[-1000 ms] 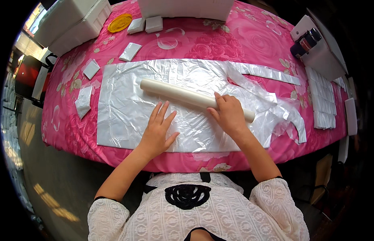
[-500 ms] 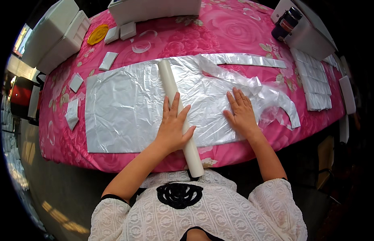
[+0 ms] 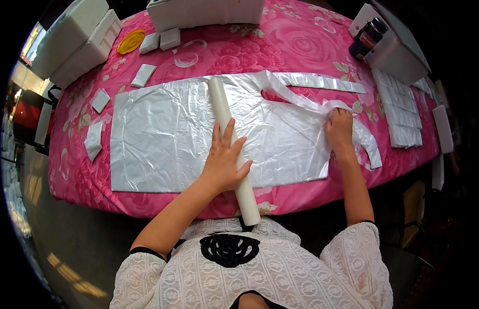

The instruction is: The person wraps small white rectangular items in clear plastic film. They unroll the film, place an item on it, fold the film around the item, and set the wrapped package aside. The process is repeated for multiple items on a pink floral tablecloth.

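A thin, translucent plastic apron [image 3: 157,139] lies flat and creased, its long strips at the right. Across its middle rests a long off-white tube [image 3: 247,198], whose near end sticks out past the table edge. My left hand [image 3: 224,162] lies on the tube with fingers spread, pressing rather than gripping. At the apron's right end my right hand [image 3: 341,126] has its fingers bent and closed on the gathered plastic near the strips. The fingertips there are partly hidden.
Pink floral cloth [image 3: 301,41] covers the table. White foam boxes [image 3: 203,13] stand along the back. Small folded white packets [image 3: 143,75] and a yellow disc [image 3: 131,41] lie at left. A dark bottle [image 3: 368,38] and a stack of folded plastic [image 3: 399,108] are at right.
My right hand has moved right from lying flat on the apron and closed on its strip end. The plastic there is drawn together. My left hand stays on the tube.
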Demonstrator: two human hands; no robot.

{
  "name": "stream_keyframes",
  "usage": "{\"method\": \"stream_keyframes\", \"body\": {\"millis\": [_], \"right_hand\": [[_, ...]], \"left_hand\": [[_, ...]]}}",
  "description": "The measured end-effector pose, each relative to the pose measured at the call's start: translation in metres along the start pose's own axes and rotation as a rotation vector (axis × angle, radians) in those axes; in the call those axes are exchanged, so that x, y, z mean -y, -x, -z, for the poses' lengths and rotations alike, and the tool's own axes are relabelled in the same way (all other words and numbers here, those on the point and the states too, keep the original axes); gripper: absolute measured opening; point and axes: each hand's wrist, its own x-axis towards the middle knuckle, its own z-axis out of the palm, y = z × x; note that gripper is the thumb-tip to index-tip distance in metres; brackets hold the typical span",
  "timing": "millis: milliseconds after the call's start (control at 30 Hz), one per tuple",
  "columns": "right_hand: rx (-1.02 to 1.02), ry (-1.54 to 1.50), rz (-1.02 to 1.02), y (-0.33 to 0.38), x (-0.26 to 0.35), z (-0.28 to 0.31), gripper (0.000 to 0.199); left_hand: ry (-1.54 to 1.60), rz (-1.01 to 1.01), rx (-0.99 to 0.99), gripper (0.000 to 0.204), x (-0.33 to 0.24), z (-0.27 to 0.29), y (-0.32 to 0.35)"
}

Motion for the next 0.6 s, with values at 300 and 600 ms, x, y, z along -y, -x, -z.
{"method": "stream_keyframes", "body": {"millis": [300, 600], "right_hand": [[-0.033, -0.462, 0.064, -0.032, 0.118, 0.015, 0.022], [0.049, -0.317, 0.054, -0.071, 0.151, -0.042, 0.051]], "left_hand": [[0.036, 0.025, 0.025, 0.053, 0.003, 0.002, 0.002], [0.055, 0.022, 0.03, 0.053, 0.001, 0.003, 0.0]]}}
